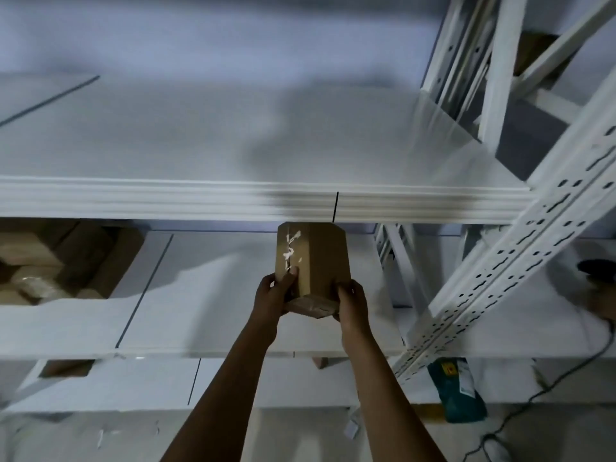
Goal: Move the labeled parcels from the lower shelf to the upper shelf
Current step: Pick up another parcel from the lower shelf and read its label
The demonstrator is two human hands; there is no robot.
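Right, I have a brown cardboard parcel (311,258) up in both hands, held in the air in front of the racking. My left hand (274,296) is wrapped round its lower left side, thumb pressed on the front face, fingers curled behind. My right hand (351,303) clasps the lower right corner, fingers closed on the taped bottom end. The parcel stands tall and narrow, its top just under the front edge of the upper shelf (233,135), close beside a dark seam line on that edge. Scraps of torn white label show on its upper left face. The upper shelf surface is bare white, with a soft shadow falling over its middle. Behind the parcel lies the lower shelf (206,295), white panels with dark joints. At the far left of the lower shelf, more brown cardboard boxes (56,261) sit stacked together, well apart from my hands. The perforated white upright (520,255) slants down along the right. Beneath it, near the floor, a green packet (456,391) leans, with a black cable (546,388) trailing beside it.
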